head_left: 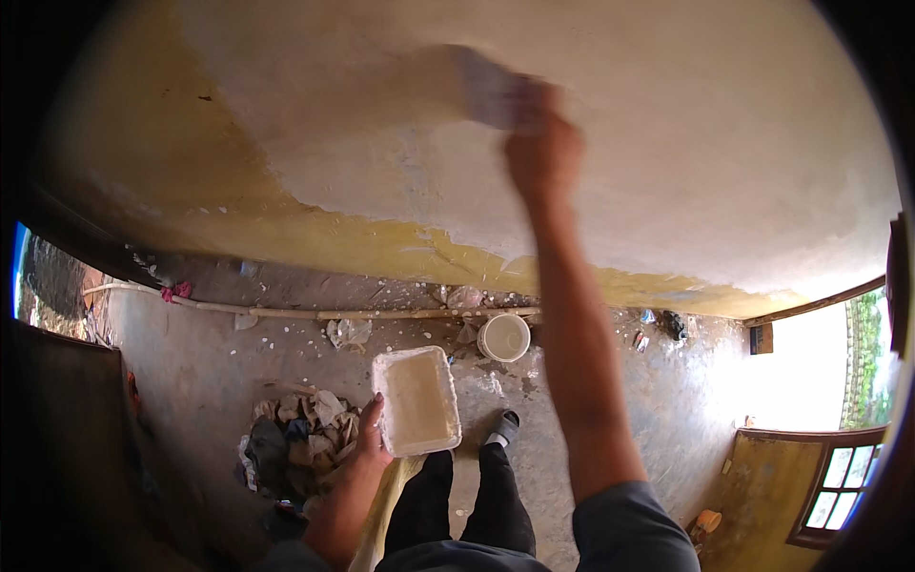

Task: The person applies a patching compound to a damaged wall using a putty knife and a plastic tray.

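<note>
My right hand (543, 143) is raised against the wall, closed around a wide flat scraper (484, 91) that is smeared by motion. Its blade lies at or close to the wall (667, 172), where a pale coat covers much of the yellow surface. Down at waist height, my left hand (374, 434) grips the side of a rectangular plastic tub (416, 400). Off-white paste coats the tub's rim and lines its inside. The thumb shows on the near side of the rim; the other fingers are hidden beneath.
A white bucket (503, 337) stands on the floor near the wall's foot. A long pole (381, 313) lies along the wall. Crumpled paper and rags (303, 439) are heaped at the left. A doorway (810, 362) and a window (843, 486) are at the right.
</note>
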The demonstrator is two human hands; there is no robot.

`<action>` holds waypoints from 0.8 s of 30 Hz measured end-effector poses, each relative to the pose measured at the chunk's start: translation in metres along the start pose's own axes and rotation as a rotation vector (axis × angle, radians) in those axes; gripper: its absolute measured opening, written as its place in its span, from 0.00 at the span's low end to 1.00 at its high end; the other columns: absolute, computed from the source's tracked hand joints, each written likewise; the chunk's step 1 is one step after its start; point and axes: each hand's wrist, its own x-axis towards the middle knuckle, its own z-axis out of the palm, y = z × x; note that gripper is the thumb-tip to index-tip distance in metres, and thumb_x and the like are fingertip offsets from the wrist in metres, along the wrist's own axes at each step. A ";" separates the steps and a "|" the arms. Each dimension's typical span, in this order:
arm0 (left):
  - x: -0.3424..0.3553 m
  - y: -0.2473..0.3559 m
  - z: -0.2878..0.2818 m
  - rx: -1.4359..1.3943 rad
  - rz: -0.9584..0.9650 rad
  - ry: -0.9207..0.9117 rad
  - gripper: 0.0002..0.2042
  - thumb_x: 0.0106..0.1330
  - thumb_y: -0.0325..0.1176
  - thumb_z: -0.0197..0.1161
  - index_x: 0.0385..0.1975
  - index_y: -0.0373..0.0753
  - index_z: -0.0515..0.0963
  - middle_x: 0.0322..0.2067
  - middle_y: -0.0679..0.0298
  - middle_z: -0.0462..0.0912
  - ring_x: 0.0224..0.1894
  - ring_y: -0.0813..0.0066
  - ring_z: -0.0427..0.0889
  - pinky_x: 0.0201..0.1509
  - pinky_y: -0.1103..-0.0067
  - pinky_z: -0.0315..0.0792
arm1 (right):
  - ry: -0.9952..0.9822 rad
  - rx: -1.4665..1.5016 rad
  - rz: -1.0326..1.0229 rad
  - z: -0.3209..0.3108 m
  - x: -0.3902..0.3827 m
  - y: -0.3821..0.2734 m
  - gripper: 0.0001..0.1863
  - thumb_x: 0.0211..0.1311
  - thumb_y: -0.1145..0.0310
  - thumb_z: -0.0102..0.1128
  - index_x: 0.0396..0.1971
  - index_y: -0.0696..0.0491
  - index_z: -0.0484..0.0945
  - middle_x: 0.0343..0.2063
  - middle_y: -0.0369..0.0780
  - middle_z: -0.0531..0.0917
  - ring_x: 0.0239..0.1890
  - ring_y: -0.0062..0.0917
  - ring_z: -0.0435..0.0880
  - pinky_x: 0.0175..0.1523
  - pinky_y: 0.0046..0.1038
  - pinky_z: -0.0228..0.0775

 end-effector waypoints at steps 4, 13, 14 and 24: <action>0.000 0.001 0.008 0.000 0.017 -0.046 0.31 0.59 0.49 0.64 0.56 0.34 0.68 0.49 0.57 0.77 0.53 0.62 0.76 0.58 0.66 0.71 | 0.656 0.218 0.302 -0.125 -0.012 0.208 0.17 0.57 0.70 0.63 0.39 0.63 0.67 0.40 0.53 0.77 0.32 0.32 0.82 0.26 0.32 0.82; 0.000 0.005 0.013 -0.018 -0.054 -0.135 0.31 0.62 0.50 0.60 0.61 0.37 0.64 0.55 0.56 0.73 0.58 0.58 0.72 0.63 0.62 0.65 | -0.206 0.055 -0.282 -0.006 -0.043 -0.014 0.09 0.58 0.74 0.49 0.39 0.49 0.67 0.25 0.47 0.82 0.26 0.47 0.82 0.31 0.45 0.73; -0.002 0.002 0.019 -0.008 -0.058 -0.077 0.33 0.59 0.50 0.64 0.59 0.35 0.65 0.53 0.55 0.75 0.56 0.59 0.74 0.60 0.64 0.69 | -0.174 -0.029 -0.183 -0.016 -0.032 0.005 0.08 0.59 0.74 0.48 0.39 0.49 0.68 0.25 0.48 0.82 0.27 0.47 0.82 0.31 0.44 0.74; -0.004 -0.003 0.017 -0.028 -0.061 -0.055 0.33 0.60 0.49 0.63 0.60 0.35 0.64 0.54 0.55 0.74 0.57 0.58 0.73 0.61 0.63 0.67 | 0.041 1.658 0.318 -0.084 -0.039 0.068 0.13 0.63 0.71 0.60 0.47 0.53 0.73 0.39 0.40 0.81 0.36 0.27 0.82 0.42 0.26 0.82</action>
